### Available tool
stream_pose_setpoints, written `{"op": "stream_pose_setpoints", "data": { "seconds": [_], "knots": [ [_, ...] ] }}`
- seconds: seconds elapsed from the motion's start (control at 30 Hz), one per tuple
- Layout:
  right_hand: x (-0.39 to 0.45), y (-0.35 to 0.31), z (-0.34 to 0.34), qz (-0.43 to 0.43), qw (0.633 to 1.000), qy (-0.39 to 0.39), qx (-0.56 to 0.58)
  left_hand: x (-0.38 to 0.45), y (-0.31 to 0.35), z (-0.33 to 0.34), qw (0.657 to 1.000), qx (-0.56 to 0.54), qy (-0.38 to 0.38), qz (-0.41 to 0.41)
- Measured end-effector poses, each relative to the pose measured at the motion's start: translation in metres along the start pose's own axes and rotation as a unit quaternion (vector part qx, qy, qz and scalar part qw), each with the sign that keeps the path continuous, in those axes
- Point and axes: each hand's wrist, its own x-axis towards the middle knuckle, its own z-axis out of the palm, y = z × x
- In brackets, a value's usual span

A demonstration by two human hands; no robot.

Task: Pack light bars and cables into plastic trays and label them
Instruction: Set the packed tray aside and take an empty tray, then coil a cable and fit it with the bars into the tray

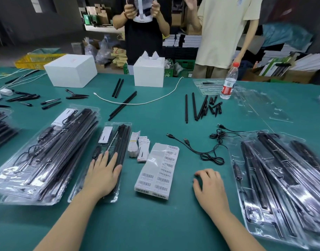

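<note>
Green table (155,223) bearing trays (47,160), cables (200,151), labels (159,171).

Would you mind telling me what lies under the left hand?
The left hand rests flat on a closed clear plastic tray holding black light bars, a cable and a white card. The tray's near section is hidden beneath the palm.
</note>
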Motion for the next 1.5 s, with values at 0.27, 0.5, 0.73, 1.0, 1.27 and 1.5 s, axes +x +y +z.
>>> {"op": "stream_pose_setpoints", "data": {
  "seconds": [0.27,0.5,0.73,1.0,1.27,1.5],
  "knots": [
    [-0.001,-0.002,-0.002,0.006,1.0,-0.005,0.0,-0.005,-0.017,-0.004,1.0,-0.003,0.005,-0.018],
    [0.004,-0.007,-0.011,0.017,0.998,-0.064,-0.013,0.005,-0.007,-0.019,0.998,-0.028,-0.001,-0.052],
    [0.037,0.02,-0.076,0.033,0.999,0.015,-0.001,0.002,0.094,-0.052,0.97,-0.164,0.171,0.053],
    [0.062,0.115,-0.127,0.183,0.932,-0.097,-0.297,-0.019,0.24,-0.026,0.949,-0.148,0.028,0.278],
    [0.058,0.137,-0.127,0.174,0.921,-0.161,-0.309,-0.013,0.273,-0.015,0.97,0.011,-0.048,0.238],
    [0.062,0.116,-0.122,0.157,0.913,-0.171,-0.336,0.0,0.279,-0.029,0.972,0.022,-0.103,0.208]
  ]
}}
